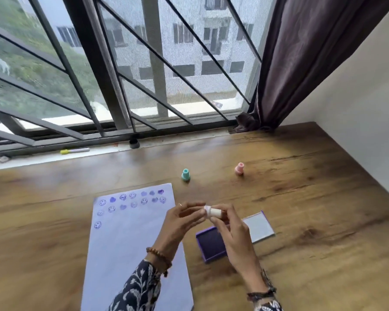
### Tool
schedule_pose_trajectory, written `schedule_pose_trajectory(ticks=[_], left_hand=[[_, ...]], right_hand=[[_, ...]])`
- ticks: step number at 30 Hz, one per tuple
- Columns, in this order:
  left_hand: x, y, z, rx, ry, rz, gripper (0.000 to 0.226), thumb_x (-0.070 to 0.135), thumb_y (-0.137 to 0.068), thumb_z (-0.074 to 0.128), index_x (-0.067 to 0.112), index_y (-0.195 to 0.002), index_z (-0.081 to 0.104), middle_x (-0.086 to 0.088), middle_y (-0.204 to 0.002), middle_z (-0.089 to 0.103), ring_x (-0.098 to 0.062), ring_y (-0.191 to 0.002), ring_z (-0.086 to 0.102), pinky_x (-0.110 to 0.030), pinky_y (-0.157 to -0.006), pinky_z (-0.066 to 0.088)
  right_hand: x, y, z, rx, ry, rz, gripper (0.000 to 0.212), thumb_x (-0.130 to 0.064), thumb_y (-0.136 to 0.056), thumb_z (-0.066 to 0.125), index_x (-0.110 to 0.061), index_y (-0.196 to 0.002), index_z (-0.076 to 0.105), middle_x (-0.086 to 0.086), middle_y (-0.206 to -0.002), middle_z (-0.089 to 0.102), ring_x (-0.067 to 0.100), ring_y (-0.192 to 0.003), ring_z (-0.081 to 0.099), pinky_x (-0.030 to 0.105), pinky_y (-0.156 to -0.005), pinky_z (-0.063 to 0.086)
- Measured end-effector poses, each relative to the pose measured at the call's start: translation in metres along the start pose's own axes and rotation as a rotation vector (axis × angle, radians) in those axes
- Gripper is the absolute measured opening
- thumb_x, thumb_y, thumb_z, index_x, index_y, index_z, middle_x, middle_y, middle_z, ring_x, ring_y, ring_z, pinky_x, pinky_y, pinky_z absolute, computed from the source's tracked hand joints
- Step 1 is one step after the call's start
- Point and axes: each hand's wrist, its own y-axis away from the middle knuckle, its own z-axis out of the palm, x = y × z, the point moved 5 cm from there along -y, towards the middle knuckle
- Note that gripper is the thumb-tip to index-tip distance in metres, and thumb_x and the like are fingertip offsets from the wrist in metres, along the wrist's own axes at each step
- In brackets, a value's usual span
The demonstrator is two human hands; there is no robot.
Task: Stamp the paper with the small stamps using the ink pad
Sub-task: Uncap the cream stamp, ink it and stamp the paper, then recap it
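A white sheet of paper [130, 243] lies on the wooden table, with several purple smiley and heart prints along its far end. A small white stamp [212, 212] is held on its side above the table, between both hands. My left hand [181, 221] pinches its left end and my right hand [230, 230] grips its body. Just below sits the open purple ink pad [209, 243], partly hidden by my right hand, with its lid [258, 226] lying to the right. A teal stamp [185, 175] and a pink stamp [239, 169] stand farther back.
The wooden table [312, 198] runs up to a window sill at the back, where a yellow-capped marker [74, 150] and a small black cap [134, 143] lie. A dark curtain [290, 75] hangs at the back right and a white wall [368, 120] borders the right side.
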Motion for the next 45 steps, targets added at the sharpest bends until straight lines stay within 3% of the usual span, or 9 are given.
schedule_pose_trajectory(ticks=[5,11,19,23,26,29,34,38,45], left_hand=[[0.002,0.022,0.000,-0.035,0.121,-0.039,0.026,0.010,-0.068,0.071,0.014,-0.094,0.070,-0.001,-0.081,0.075,-0.012,-0.080,0.070,-0.016,-0.067,0.057],[0.007,0.034,0.000,-0.098,0.322,-0.087,0.039,0.009,-0.064,0.072,0.013,-0.103,0.069,-0.011,-0.093,0.071,-0.017,-0.082,0.070,-0.021,-0.071,0.059],[0.007,0.035,0.003,-0.029,0.378,-0.106,0.042,0.010,-0.064,0.069,0.012,-0.106,0.064,-0.005,-0.081,0.074,-0.013,-0.074,0.071,-0.019,-0.065,0.058],[0.003,0.030,0.002,-0.009,0.380,-0.120,0.044,0.010,-0.064,0.069,0.012,-0.107,0.064,-0.007,-0.084,0.074,-0.013,-0.075,0.071,-0.019,-0.067,0.059],[0.001,0.026,-0.001,-0.014,0.390,-0.100,0.042,0.008,-0.064,0.070,0.012,-0.105,0.066,-0.009,-0.088,0.074,-0.015,-0.079,0.071,-0.020,-0.067,0.059],[0.004,0.018,-0.008,0.014,0.185,-0.021,0.033,0.001,-0.071,0.071,0.014,-0.101,0.067,-0.007,-0.083,0.072,-0.016,-0.080,0.069,-0.020,-0.069,0.058],[0.007,0.002,-0.021,0.147,-0.678,0.250,0.027,0.002,-0.078,0.064,0.013,-0.102,0.065,-0.010,-0.087,0.067,-0.020,-0.086,0.063,-0.030,-0.083,0.052],[-0.003,-0.005,-0.018,0.024,-1.033,0.321,0.029,0.007,-0.084,0.056,0.015,-0.112,0.060,-0.008,-0.107,0.066,-0.019,-0.101,0.060,-0.025,-0.088,0.043],[-0.012,0.004,-0.015,-0.003,-1.077,0.387,0.031,0.010,-0.086,0.053,0.017,-0.115,0.058,-0.002,-0.123,0.058,-0.018,-0.113,0.051,-0.028,-0.095,0.042]], right_hand=[[-0.012,0.021,0.009,0.015,0.046,-0.039,0.021,-0.044,-0.089,0.037,-0.025,-0.095,0.041,0.001,-0.088,0.061,0.019,-0.076,0.055,0.037,-0.065,0.045],[-0.030,0.026,0.009,0.040,0.112,-0.111,0.010,-0.051,-0.088,0.031,-0.042,-0.087,0.034,-0.014,-0.089,0.057,0.014,-0.081,0.056,0.032,-0.065,0.046],[-0.040,0.023,0.012,0.165,0.191,-0.125,0.040,-0.058,-0.085,0.021,-0.024,-0.092,0.042,-0.001,-0.098,0.066,0.022,-0.089,0.060,0.042,-0.071,0.050],[-0.036,0.020,0.016,0.218,0.175,0.003,0.032,-0.056,-0.087,0.023,-0.027,-0.082,0.037,-0.009,-0.077,0.063,0.019,-0.071,0.055,0.034,-0.058,0.037],[-0.020,0.016,0.019,0.228,-0.176,0.212,0.035,-0.045,-0.093,0.031,-0.019,-0.077,0.048,-0.006,-0.057,0.045,0.017,-0.056,0.042,0.031,-0.055,0.032],[-0.002,0.017,0.025,0.162,-0.640,0.522,0.037,-0.036,-0.095,0.040,-0.011,-0.072,0.053,-0.003,-0.047,0.039,0.012,-0.043,0.034,0.026,-0.046,0.027],[0.008,0.025,0.034,0.079,-1.220,0.788,0.032,-0.023,-0.093,0.043,-0.008,-0.068,0.055,0.000,-0.046,0.044,0.011,-0.043,0.037,0.019,-0.037,0.034],[0.018,0.033,0.027,0.076,-1.364,0.804,0.031,-0.015,-0.093,0.039,-0.002,-0.073,0.060,0.008,-0.056,0.054,0.013,-0.045,0.047,0.019,-0.039,0.045],[0.034,0.038,0.009,0.124,-1.310,0.725,0.016,-0.007,-0.089,0.047,-0.003,-0.088,0.063,0.004,-0.063,0.066,0.008,-0.049,0.060,0.017,-0.047,0.053]])
